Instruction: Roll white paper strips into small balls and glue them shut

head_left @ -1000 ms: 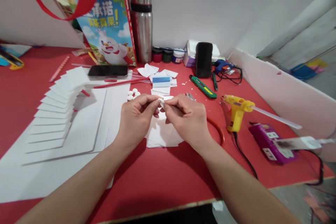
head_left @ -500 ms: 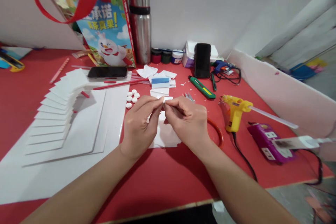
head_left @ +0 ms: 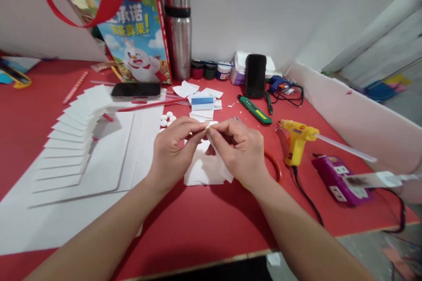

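A small white piece point(head_left: 212, 123) is pinched between the fingertips of both my hands. My left hand point(head_left: 171, 153) is closed on its left end, thumb and forefinger pressed together. My right hand point(head_left: 242, 151) grips the other end the same way. The fingers cover most of the piece, so its exact kind is unclear. Below the hands lie white paper sheets point(head_left: 201, 169), partly hidden. Several small round white pieces point(head_left: 164, 122) sit just beyond my left hand. Behind the fingertips is a blue-and-white packet point(head_left: 202, 103) among paper scraps point(head_left: 185, 89).
To the left, a fanned, staircase-like row of white boards point(head_left: 64, 149) stands on a white sheet point(head_left: 42, 228). A yellow glue gun point(head_left: 296, 140), purple box point(head_left: 339, 178) and green cutter point(head_left: 255, 109) lie right. A phone point(head_left: 136, 90), steel flask point(head_left: 178, 37) and printed bag point(head_left: 138, 48) are behind.
Both hands keep their pinch on the small white piece. The left hand has shifted slightly and its fingers are straighter, now covering some of the round white pieces.
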`<state>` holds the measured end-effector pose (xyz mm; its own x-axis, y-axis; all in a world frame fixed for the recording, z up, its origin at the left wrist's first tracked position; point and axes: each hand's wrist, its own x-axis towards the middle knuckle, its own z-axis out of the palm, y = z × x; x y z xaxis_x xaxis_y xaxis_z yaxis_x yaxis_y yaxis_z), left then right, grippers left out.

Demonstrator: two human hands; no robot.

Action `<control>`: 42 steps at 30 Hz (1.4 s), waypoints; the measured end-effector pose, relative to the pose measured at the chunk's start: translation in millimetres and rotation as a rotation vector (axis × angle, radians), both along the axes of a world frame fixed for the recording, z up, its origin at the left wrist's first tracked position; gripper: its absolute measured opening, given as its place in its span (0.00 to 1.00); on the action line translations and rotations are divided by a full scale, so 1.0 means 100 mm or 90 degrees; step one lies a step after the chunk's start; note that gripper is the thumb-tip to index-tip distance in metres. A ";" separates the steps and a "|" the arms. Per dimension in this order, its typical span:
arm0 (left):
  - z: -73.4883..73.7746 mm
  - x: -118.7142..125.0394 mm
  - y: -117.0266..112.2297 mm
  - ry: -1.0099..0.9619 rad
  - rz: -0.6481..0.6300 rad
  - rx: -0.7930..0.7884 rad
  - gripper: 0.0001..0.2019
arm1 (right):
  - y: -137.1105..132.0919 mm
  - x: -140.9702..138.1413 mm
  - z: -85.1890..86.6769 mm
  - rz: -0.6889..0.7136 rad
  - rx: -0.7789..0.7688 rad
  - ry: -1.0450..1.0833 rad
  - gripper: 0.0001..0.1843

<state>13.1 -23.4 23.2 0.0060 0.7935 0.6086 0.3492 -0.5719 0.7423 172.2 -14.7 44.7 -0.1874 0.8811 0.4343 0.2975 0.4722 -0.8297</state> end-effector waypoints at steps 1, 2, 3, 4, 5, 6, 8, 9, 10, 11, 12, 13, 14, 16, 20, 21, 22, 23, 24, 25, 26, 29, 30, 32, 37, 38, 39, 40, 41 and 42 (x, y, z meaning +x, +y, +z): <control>0.02 -0.02 0.01 -0.024 -0.030 -0.038 0.08 | 0.01 0.00 0.00 0.008 -0.002 0.000 0.05; 0.03 -0.03 0.02 -0.039 -0.053 -0.062 0.08 | 0.01 0.01 -0.01 0.015 -0.002 -0.001 0.05; 0.05 -0.05 0.03 -0.044 -0.069 -0.074 0.08 | 0.02 0.02 -0.01 0.022 -0.002 -0.004 0.05; 0.06 -0.06 0.03 -0.041 -0.077 -0.074 0.08 | 0.02 0.02 -0.02 0.027 -0.001 -0.009 0.04; 0.07 -0.08 0.03 -0.034 -0.078 -0.067 0.08 | 0.03 0.02 -0.02 0.030 0.000 -0.014 0.04; 0.08 -0.08 0.03 -0.025 -0.074 -0.058 0.08 | 0.03 0.03 -0.02 0.030 -0.001 -0.019 0.04; 0.09 -0.09 0.03 -0.011 -0.058 -0.048 0.07 | 0.03 0.03 -0.01 0.030 -0.019 -0.016 0.04; 0.09 -0.09 0.02 -0.008 -0.048 -0.047 0.07 | 0.03 0.02 0.00 0.034 -0.048 0.003 0.05; 0.09 -0.08 0.02 -0.007 -0.040 -0.050 0.07 | 0.04 0.02 0.01 0.046 -0.098 0.038 0.06; 0.09 -0.08 0.02 -0.008 -0.034 -0.056 0.06 | 0.05 0.02 0.03 0.063 -0.169 0.088 0.08; 0.09 -0.08 0.02 -0.010 -0.030 -0.065 0.06 | 0.07 0.02 0.05 0.087 -0.256 0.145 0.11; 0.09 -0.08 0.02 -0.016 -0.027 -0.076 0.05 | 0.09 0.03 0.06 0.115 -0.353 0.204 0.14; 0.09 -0.08 0.03 -0.024 -0.027 -0.091 0.05 | 0.12 0.03 0.07 0.148 -0.448 0.253 0.17; 0.09 -0.09 0.03 -0.036 -0.031 -0.131 0.05 | 0.17 0.05 0.08 0.211 -0.593 0.313 0.20; 0.09 -0.10 0.05 -0.073 -0.063 -0.189 0.05 | 0.21 0.10 0.07 0.288 -0.656 0.360 0.17; 0.08 -0.10 0.06 -0.093 -0.075 -0.196 0.05 | 0.21 0.11 0.06 0.295 -0.653 0.367 0.15; 0.08 -0.11 0.06 -0.118 -0.089 -0.205 0.06 | 0.21 0.12 0.07 0.299 -0.650 0.370 0.15; 0.07 -0.11 0.06 -0.144 -0.100 -0.219 0.06 | 0.21 0.12 0.07 0.299 -0.647 0.368 0.15; 0.06 -0.10 0.06 -0.169 -0.109 -0.236 0.06 | 0.21 0.13 0.07 0.294 -0.642 0.360 0.16; 0.05 -0.10 0.06 -0.192 -0.114 -0.254 0.06 | 0.20 0.13 0.08 0.285 -0.632 0.346 0.16; 0.04 -0.10 0.07 -0.213 -0.118 -0.270 0.06 | 0.20 0.13 0.08 0.274 -0.617 0.329 0.17; 0.02 -0.09 0.07 -0.250 -0.115 -0.303 0.07 | 0.20 0.10 0.08 0.229 -0.551 0.269 0.20; 0.01 -0.09 0.07 -0.255 -0.112 -0.310 0.07 | 0.20 0.09 0.07 0.212 -0.522 0.247 0.20; 0.00 -0.09 0.07 -0.264 -0.104 -0.320 0.07 | 0.19 0.07 0.05 0.180 -0.458 0.198 0.19; -0.01 -0.10 0.09 -0.282 -0.105 -0.328 0.06 | 0.16 0.06 0.04 0.113 -0.297 0.051 0.13; -0.01 -0.10 0.09 -0.283 -0.103 -0.329 0.06 | 0.16 0.06 0.04 0.106 -0.279 0.033 0.11; -0.01 -0.09 0.09 -0.283 -0.100 -0.329 0.06 | 0.15 0.06 0.05 0.097 -0.266 0.022 0.10; 0.00 -0.08 0.08 -0.280 -0.096 -0.330 0.07 | 0.14 0.05 0.05 0.087 -0.256 0.020 0.09; 0.01 -0.07 0.08 -0.273 -0.091 -0.328 0.07 | 0.13 0.04 0.05 0.072 -0.249 0.023 0.09; 0.02 -0.06 0.07 -0.261 -0.083 -0.322 0.08 | 0.12 0.03 0.05 0.053 -0.240 0.027 0.09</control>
<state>6.9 -16.7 25.0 -0.0316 0.9903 0.1354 -0.0669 -0.1372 0.9883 175.3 -2.2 49.8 -0.2530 0.9631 0.0916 0.2326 0.1524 -0.9606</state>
